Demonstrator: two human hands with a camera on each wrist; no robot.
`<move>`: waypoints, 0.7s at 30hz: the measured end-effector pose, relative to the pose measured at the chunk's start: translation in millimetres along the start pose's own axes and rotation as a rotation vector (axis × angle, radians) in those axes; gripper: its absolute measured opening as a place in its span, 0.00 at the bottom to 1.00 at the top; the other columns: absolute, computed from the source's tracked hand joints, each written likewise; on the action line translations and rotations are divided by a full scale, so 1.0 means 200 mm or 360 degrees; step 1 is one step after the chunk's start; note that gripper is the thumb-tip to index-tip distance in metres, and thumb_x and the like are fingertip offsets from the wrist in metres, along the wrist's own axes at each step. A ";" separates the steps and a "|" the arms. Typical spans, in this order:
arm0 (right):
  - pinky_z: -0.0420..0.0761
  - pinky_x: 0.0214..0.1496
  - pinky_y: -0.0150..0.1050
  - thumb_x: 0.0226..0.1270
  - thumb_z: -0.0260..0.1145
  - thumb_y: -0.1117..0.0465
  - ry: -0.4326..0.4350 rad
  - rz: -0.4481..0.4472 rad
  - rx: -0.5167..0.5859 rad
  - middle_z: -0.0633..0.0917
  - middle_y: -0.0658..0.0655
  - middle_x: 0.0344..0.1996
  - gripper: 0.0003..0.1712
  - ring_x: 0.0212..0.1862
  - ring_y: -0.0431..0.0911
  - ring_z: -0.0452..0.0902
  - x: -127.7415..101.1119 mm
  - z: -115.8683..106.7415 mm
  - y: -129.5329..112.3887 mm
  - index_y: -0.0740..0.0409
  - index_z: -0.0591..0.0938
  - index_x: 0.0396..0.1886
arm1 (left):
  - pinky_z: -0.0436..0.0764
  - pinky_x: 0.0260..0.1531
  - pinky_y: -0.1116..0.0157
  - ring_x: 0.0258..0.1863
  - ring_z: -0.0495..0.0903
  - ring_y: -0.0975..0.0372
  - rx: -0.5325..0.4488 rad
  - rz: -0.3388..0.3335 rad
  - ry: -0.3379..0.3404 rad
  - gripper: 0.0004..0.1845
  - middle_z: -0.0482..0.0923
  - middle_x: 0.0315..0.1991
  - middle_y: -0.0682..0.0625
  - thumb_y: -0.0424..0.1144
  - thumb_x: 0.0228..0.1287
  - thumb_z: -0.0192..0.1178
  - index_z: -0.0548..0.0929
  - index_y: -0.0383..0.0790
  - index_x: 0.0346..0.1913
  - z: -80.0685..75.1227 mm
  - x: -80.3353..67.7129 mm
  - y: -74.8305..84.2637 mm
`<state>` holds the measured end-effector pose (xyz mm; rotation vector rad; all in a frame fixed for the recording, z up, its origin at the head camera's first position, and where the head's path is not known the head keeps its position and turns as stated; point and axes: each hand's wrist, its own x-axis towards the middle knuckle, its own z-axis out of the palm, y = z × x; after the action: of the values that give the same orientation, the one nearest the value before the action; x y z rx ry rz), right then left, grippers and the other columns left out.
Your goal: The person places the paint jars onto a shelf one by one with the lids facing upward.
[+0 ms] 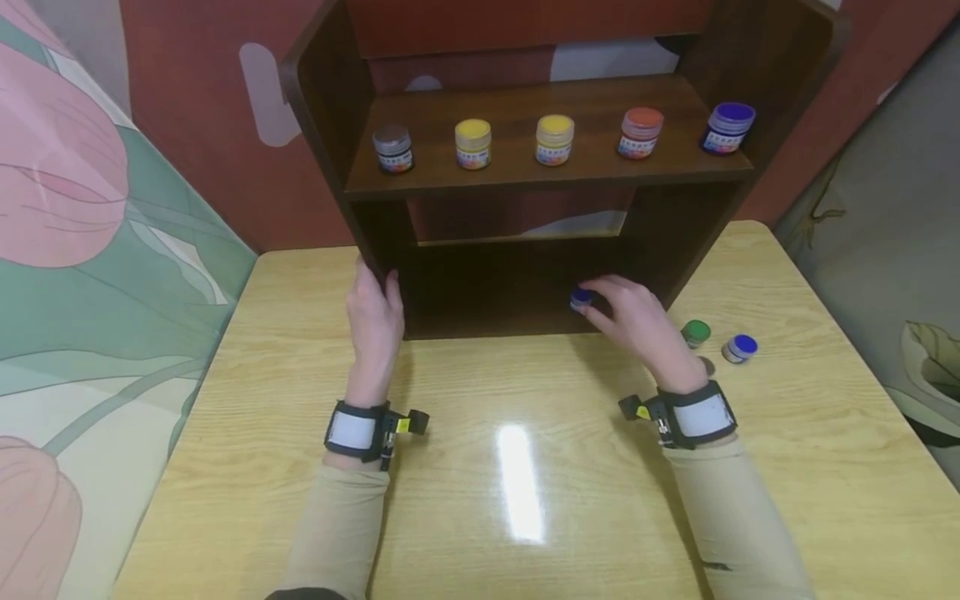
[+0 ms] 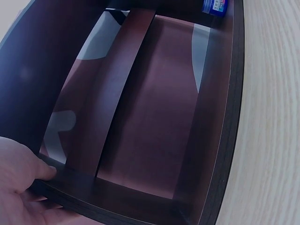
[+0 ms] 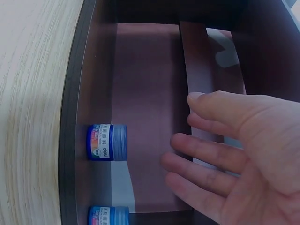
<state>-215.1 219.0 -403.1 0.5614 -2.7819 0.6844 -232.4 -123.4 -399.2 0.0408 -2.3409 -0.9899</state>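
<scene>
A dark wooden shelf unit (image 1: 525, 275) stands on the pale wood-grain bench (image 1: 480, 467). The left hand (image 1: 375, 321) rests against the left side panel of the shelf unit at its front edge; in the left wrist view the thumb (image 2: 40, 171) presses on that panel's edge, fingers laid along the wood rather than curled round it. The right hand (image 1: 633, 317) reaches into the lower compartment with its fingers spread and relaxed, holding nothing. Just beside its fingertips stands a small blue-capped paint jar (image 3: 107, 142) on the compartment floor near the front edge; the right wrist view shows a gap between fingers and jar, and a second blue jar (image 3: 108, 216) at the bottom of that view, near the first. On the upper shelf sit five jars in a row: a grey-lidded jar (image 1: 393, 148), two yellow jars (image 1: 473, 143), an orange jar (image 1: 640, 132) and a violet jar (image 1: 727, 127). On the bench to the right of the unit stand a green jar (image 1: 696, 333) and a blue-lidded jar (image 1: 740, 347), close together.
</scene>
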 end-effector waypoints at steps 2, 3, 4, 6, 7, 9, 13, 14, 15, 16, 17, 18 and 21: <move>0.82 0.55 0.57 0.66 0.69 0.61 -0.0025 -0.0003 -0.0010 0.86 0.67 0.51 0.19 0.52 0.61 0.83 -0.01 -0.02 0.00 0.66 0.83 0.54 | 0.80 0.58 0.46 0.56 0.81 0.41 0.0005 -0.0002 -0.0001 0.22 0.80 0.56 0.32 0.37 0.75 0.54 0.69 0.29 0.65 0.00 0.00 0.00; 0.81 0.56 0.57 0.66 0.69 0.61 -0.0041 -0.0004 -0.0017 0.86 0.67 0.51 0.19 0.53 0.61 0.83 -0.02 -0.03 0.00 0.66 0.83 0.54 | 0.80 0.58 0.46 0.56 0.81 0.41 0.0003 -0.0004 0.0001 0.22 0.80 0.56 0.32 0.37 0.75 0.54 0.69 0.29 0.65 0.00 0.00 0.00; 0.81 0.56 0.58 0.66 0.70 0.61 -0.0057 -0.0003 -0.0022 0.86 0.67 0.51 0.20 0.53 0.62 0.83 -0.03 -0.04 0.00 0.66 0.83 0.54 | 0.80 0.57 0.46 0.56 0.81 0.41 0.0003 -0.0008 0.0001 0.22 0.80 0.56 0.32 0.37 0.75 0.54 0.69 0.29 0.65 0.00 0.00 0.00; 0.80 0.58 0.58 0.66 0.70 0.61 -0.0088 -0.0010 -0.0041 0.85 0.68 0.52 0.20 0.54 0.62 0.82 -0.05 -0.06 0.00 0.66 0.82 0.55 | 0.80 0.57 0.45 0.56 0.81 0.40 -0.0001 -0.0013 0.0004 0.22 0.81 0.56 0.32 0.36 0.74 0.55 0.70 0.29 0.65 0.00 0.00 0.00; 0.80 0.59 0.58 0.66 0.70 0.61 -0.0103 -0.0012 -0.0051 0.85 0.68 0.53 0.20 0.55 0.63 0.82 -0.06 -0.07 0.01 0.66 0.82 0.55 | 0.80 0.56 0.45 0.56 0.81 0.40 -0.0003 -0.0018 0.0005 0.22 0.80 0.56 0.31 0.36 0.74 0.55 0.70 0.29 0.65 0.00 0.00 0.00; 0.79 0.59 0.58 0.66 0.70 0.61 -0.0128 -0.0022 -0.0072 0.85 0.68 0.52 0.20 0.55 0.63 0.82 -0.08 -0.08 0.03 0.66 0.82 0.55 | 0.81 0.56 0.45 0.56 0.81 0.40 -0.0004 -0.0026 0.0003 0.22 0.80 0.56 0.31 0.36 0.74 0.55 0.70 0.29 0.65 0.00 0.00 0.00; 0.79 0.60 0.59 0.67 0.69 0.61 -0.0234 0.0009 -0.0092 0.85 0.69 0.53 0.21 0.56 0.64 0.81 -0.12 -0.13 0.07 0.67 0.81 0.56 | 0.81 0.56 0.45 0.56 0.81 0.40 0.0003 -0.0038 -0.0009 0.22 0.80 0.56 0.32 0.37 0.75 0.54 0.70 0.30 0.65 -0.01 0.00 0.00; 0.78 0.61 0.60 0.67 0.68 0.61 -0.0275 0.0025 -0.0095 0.84 0.70 0.54 0.22 0.57 0.64 0.80 -0.13 -0.14 0.08 0.67 0.81 0.57 | 0.81 0.56 0.45 0.56 0.81 0.40 0.0004 -0.0037 -0.0012 0.21 0.80 0.56 0.32 0.37 0.75 0.54 0.70 0.30 0.65 -0.01 0.00 0.00; 0.78 0.61 0.60 0.68 0.68 0.61 -0.0316 0.0038 -0.0101 0.84 0.70 0.55 0.22 0.58 0.65 0.79 -0.14 -0.15 0.09 0.68 0.80 0.58 | 0.81 0.56 0.45 0.56 0.81 0.40 0.0005 -0.0037 -0.0012 0.21 0.80 0.56 0.32 0.37 0.75 0.54 0.70 0.30 0.65 -0.01 0.00 0.00; 0.77 0.62 0.61 0.68 0.68 0.61 -0.0355 0.0054 -0.0111 0.83 0.71 0.56 0.23 0.59 0.65 0.79 -0.15 -0.16 0.10 0.68 0.80 0.59 | 0.81 0.56 0.45 0.56 0.81 0.40 0.0007 -0.0036 -0.0012 0.21 0.80 0.56 0.32 0.37 0.75 0.54 0.70 0.30 0.65 -0.01 0.00 0.00; 0.77 0.62 0.61 0.68 0.68 0.61 -0.0390 0.0064 -0.0121 0.83 0.71 0.56 0.23 0.59 0.66 0.79 -0.16 -0.18 0.10 0.69 0.80 0.59 | 0.81 0.56 0.45 0.56 0.81 0.40 0.0008 -0.0034 -0.0012 0.21 0.80 0.56 0.32 0.38 0.75 0.54 0.70 0.30 0.65 -0.01 0.00 0.00; 0.76 0.62 0.62 0.68 0.68 0.61 -0.0421 0.0073 -0.0130 0.83 0.71 0.56 0.23 0.59 0.66 0.78 -0.17 -0.19 0.11 0.69 0.79 0.59 | 0.81 0.56 0.46 0.56 0.81 0.40 0.0011 -0.0031 -0.0011 0.21 0.80 0.56 0.32 0.38 0.75 0.54 0.70 0.30 0.65 -0.01 0.00 0.00; 0.78 0.60 0.62 0.68 0.68 0.61 -0.0495 0.0091 -0.0155 0.83 0.72 0.55 0.23 0.57 0.67 0.80 -0.20 -0.21 0.14 0.70 0.80 0.58 | 0.81 0.55 0.45 0.55 0.82 0.40 0.0013 -0.0027 -0.0004 0.21 0.81 0.55 0.32 0.37 0.75 0.54 0.70 0.29 0.64 -0.01 0.00 0.00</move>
<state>-185.0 276.0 -390.1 0.6175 -3.1102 0.5062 -231.6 -123.9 -397.9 0.0624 -2.3508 -0.9891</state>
